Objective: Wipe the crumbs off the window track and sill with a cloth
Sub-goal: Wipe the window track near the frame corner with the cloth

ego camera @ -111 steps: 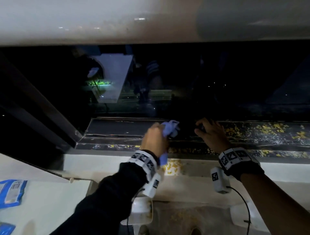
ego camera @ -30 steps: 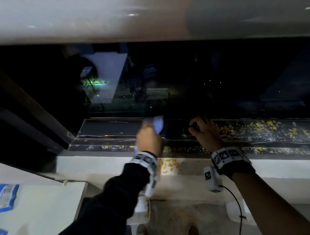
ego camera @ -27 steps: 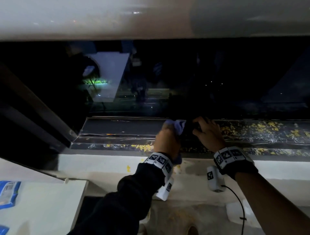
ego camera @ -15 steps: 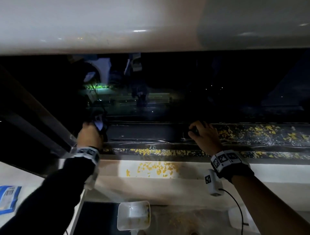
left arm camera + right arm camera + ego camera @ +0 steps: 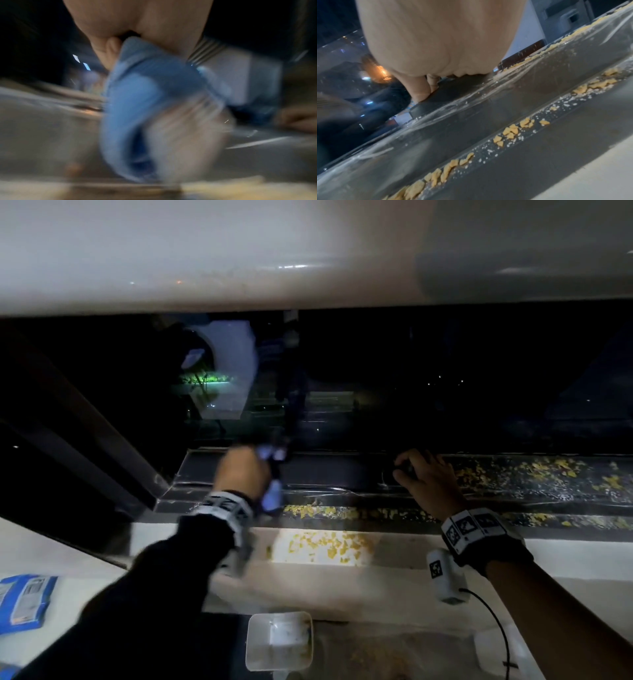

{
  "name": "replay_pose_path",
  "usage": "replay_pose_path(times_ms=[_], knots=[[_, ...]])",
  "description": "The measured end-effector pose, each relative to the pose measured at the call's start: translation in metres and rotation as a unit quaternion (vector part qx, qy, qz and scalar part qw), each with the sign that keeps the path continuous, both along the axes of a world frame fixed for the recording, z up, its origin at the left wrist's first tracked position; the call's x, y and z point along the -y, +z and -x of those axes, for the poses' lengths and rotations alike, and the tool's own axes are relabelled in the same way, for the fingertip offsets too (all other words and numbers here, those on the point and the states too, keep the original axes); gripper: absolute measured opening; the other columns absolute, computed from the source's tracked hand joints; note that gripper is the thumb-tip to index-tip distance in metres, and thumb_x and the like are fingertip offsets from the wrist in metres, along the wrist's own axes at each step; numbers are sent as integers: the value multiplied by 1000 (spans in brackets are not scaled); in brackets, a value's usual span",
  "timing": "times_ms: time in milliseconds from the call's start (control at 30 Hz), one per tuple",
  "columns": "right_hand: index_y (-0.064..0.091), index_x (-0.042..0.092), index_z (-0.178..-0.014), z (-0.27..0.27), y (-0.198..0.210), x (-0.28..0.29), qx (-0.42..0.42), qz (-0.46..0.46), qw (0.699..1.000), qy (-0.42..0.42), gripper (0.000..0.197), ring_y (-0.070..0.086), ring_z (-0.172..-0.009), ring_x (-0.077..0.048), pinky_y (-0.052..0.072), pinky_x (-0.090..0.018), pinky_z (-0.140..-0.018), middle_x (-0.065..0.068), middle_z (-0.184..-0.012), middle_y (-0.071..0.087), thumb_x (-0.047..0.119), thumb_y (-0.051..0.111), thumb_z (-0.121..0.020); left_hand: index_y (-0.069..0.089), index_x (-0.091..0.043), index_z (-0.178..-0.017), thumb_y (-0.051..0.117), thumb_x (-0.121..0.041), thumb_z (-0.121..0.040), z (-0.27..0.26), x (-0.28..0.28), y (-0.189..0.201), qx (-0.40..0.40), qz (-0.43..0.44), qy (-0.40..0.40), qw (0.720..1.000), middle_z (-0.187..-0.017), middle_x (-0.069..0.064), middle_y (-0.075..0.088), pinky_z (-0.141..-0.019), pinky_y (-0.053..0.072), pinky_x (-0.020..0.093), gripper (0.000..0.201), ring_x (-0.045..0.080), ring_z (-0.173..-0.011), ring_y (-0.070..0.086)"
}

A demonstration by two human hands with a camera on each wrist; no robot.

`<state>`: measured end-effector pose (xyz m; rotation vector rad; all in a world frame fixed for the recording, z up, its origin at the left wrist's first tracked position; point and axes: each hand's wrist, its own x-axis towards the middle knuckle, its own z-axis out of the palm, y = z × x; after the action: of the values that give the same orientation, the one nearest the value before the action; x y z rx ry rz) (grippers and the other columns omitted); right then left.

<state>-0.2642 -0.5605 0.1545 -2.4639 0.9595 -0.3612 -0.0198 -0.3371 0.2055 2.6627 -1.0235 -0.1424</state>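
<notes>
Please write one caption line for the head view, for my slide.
Left hand wipes the window track with a cloth; crumbs remain.

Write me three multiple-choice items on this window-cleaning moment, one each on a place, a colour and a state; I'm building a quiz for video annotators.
1. Where do most of the yellow crumbs on the dark window track lie?
A. right of the right hand
B. left of the left hand
C. on the glass

2. What colour is the crumpled cloth?
A. red
B. blue
C. green

3. What is the left hand doing?
A. resting flat and empty
B. pointing at the ceiling
C. gripping the cloth

Answers:
1 A, the thickest scatter lies beyond the right hand.
2 B, the left wrist view shows blue fabric.
3 C, its fingers curl round the cloth.
</notes>
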Motion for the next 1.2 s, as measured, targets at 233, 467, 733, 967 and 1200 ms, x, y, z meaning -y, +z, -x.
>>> replay_pose_path(times_ms=[233, 467, 733, 967, 1200], knots=[[57, 27, -102, -3, 0, -4, 3, 22, 1000, -8, 34, 49, -104, -28, 26, -34, -83, -2, -107, 59, 47, 45, -78, 64, -11, -98, 62, -17, -77, -37, -33, -25, 34, 5, 142, 989, -94, 24, 59, -73, 52, 46, 22, 44, -85, 62], [56, 27, -102, -1, 2, -3, 11, 12, 1000, 3, 32, 47, -103, -27, 25, -33, -81, -1, -107, 57, 46, 45, -80, 61, -13, -99, 57, -24, -80, 50, 25, -30, -8, 60, -37, 997, -94, 14, 63, -66, 50, 37, 22, 37, -81, 63], [56, 27, -102, -2, -1, -2, 16, 30, 999, -3, 41, 50, -100, -29, 29, -36, -83, 0, -105, 58, 55, 39, -77, 61, 16, -89, 55, 2, -82, -60, -60, 37, 107, 15, 196, 975, -95, 35, 60, -72, 50, 54, 16, 50, -85, 61], [54, 30, -100, -2, -4, -1, 11, 21, 1000, -10, 29, 49, -101, -28, 25, -34, -81, 2, -105, 58, 48, 44, -80, 62, -14, -108, 51, -4, -81, -6, 4, -30, 19, -42, 128, 991, -107, 24, 57, -71, 53, 42, 31, 41, -88, 65], [58, 24, -107, -2, 0, -4, -1, 23, 1000, -11, 40, 49, -108, -34, 33, -41, -88, -7, -116, 59, 43, 46, -74, 48, -12, -122, 51, -11, -81, 113, 72, -32, -84, 34, -105, 990, -104, 14, 66, -73, 50, 39, 41, 39, -93, 63]])
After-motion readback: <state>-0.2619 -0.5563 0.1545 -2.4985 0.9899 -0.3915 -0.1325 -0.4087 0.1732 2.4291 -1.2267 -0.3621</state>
